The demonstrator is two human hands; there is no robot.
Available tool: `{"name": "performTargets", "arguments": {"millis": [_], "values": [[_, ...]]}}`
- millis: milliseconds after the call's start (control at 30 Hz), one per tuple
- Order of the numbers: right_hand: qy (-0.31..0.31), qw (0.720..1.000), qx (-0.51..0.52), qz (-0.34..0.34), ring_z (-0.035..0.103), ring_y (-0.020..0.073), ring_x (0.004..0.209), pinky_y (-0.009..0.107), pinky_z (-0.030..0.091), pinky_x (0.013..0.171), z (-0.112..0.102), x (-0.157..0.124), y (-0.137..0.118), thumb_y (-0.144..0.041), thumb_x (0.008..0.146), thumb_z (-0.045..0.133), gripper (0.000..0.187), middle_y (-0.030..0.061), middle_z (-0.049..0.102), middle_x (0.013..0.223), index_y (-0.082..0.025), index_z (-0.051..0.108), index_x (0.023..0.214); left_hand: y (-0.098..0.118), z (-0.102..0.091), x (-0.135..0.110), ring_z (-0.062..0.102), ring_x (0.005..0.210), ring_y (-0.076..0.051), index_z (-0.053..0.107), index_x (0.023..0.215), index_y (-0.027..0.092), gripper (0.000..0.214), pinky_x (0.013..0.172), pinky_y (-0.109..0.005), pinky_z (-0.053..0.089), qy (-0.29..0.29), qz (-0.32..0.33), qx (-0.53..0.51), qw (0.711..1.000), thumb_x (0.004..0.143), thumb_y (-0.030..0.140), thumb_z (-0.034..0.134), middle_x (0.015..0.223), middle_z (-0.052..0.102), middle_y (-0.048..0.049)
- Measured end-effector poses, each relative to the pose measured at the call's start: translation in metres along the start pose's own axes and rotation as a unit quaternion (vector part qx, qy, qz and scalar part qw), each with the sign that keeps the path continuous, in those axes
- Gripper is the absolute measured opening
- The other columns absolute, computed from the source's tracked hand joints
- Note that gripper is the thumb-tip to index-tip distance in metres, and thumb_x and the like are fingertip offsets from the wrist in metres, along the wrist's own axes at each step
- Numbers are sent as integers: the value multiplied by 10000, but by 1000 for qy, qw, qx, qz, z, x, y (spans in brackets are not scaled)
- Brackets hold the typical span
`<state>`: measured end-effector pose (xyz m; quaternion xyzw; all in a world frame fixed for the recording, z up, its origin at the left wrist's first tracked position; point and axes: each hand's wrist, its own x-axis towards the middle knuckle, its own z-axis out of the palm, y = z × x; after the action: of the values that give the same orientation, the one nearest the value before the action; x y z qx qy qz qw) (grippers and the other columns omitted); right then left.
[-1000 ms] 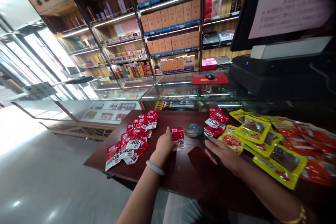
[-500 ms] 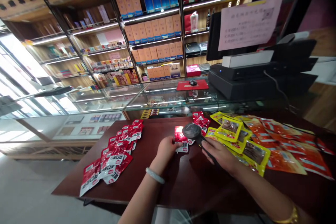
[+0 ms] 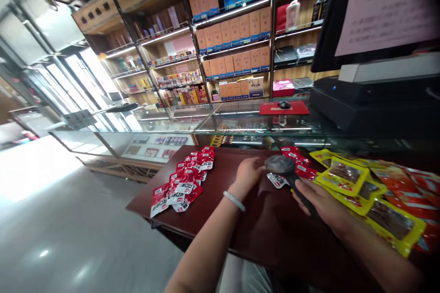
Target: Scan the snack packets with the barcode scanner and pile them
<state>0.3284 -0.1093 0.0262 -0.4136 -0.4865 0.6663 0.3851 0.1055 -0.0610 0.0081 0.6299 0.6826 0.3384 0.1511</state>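
Note:
My right hand (image 3: pixel 314 197) is wrapped round the handle of a dark handheld barcode scanner (image 3: pixel 280 164), its head pointing away to the left. Close to the scanner head, my left hand (image 3: pixel 248 175) has curled fingers; anything between the fingertips is hidden. Beneath the scanner, a red-and-white snack packet (image 3: pixel 276 180) lies partly covered on the dark brown table (image 3: pixel 254 224). Several more red packets (image 3: pixel 294 155) lie behind the scanner. An overlapping row of red-and-white packets (image 3: pixel 182 181) runs along the table's left side. Yellow snack packets (image 3: pixel 347 176) are heaped beside my right hand.
Orange packets (image 3: pixel 405 187) lie at the far right. Behind the table stands a glass display counter (image 3: pixel 237 121) with a red mat (image 3: pixel 268 108) and a mouse (image 3: pixel 284 104). A monitor (image 3: pixel 330 32) with a paper sheet stands at right. Boxed goods fill the shelves (image 3: pixel 237 71).
The view has turned left. The red-and-white packet seen in my left hand under the scanner's light no longer shows there, and that hand sits slightly farther forward. My right hand still holds the scanner.

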Motion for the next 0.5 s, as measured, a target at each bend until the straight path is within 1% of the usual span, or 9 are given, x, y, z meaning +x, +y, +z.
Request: {"name": "performTargets", "arguments": {"millis": [67,100,133,200,267,333,367,433,500], "values": [[-37,999,-15,-3,450,96,434,199,324,391,14,7,2,-702,660,724,509,-61,514,544,-233,589,805,-33,-26,-6,578,1205,-249,631,1258,184,481,1067,-360,410,40,-17,94,995,840,422,649,1276,653,-114],[-59,998,-21,-7,410,79,405,191,299,384,23,11,2,-705,689,698,503,-76,486,518,-229,567,785,-49,-39,-8,557,1236,-245,602,1293,175,496,1090,-359,386,54,-33,144,988,860,416,625,1301,635,-121],[-81,996,-25,-7,390,69,390,186,291,384,33,16,3,-707,709,676,500,-84,480,509,-228,547,773,-65,-51,-10,510,1295,-254,562,1336,157,536,1118,-365,353,63,-52,197,977,871,419,608,1355,595,-137],[-113,993,-45,-14,397,65,382,184,282,385,56,29,3,-712,732,643,504,-85,489,514,-222,532,772,-91,-72,-12,372,1409,-300,463,1416,96,667,1171,-414,264,76,-88,297,948,873,463,588,1463,476,-194],[-142,988,-64,-25,410,67,379,187,266,383,81,42,4,-715,765,598,509,-84,495,520,-212,571,843,-108,-84,-15,262,1458,-350,385,1452,30,798,1192,-483,182,62,-127,369,919,863,536,567,1505,383,-258],[-163,982,-84,-37,414,70,369,195,261,377,102,54,4,-724,770,576,527,-83,496,515,-204,589,857,-115,-88,-19,252,1455,-379,363,1453,-11,859,1189,-522,147,30,-148,403,903,859,584,537,1501,355,-303],[-166,982,-86,-34,415,73,367,197,259,375,111,59,5,-726,765,577,536,-87,490,509,-204,597,886,-116,-88,-22,276,1445,-384,370,1446,-18,856,1185,-527,149,14,-145,409,901,865,592,519,1492,361,-314],[-171,981,-82,-27,416,77,367,198,262,376,121,67,8,-731,755,582,551,-93,484,501,-207,601,921,-112,-84,-29,337,1416,-380,410,1428,3,807,1173,-518,189,-9,-115,405,907,880,590,492,1477,392,-306],[-176,981,-74,-25,414,76,366,195,268,378,124,75,13,-741,749,580,562,-96,481,493,-207,601,924,-104,-79,-35,438,1351,-356,503,1366,65,684,1132,-483,283,-30,-76,382,921,900,565,470,1419,489,-266]]}}
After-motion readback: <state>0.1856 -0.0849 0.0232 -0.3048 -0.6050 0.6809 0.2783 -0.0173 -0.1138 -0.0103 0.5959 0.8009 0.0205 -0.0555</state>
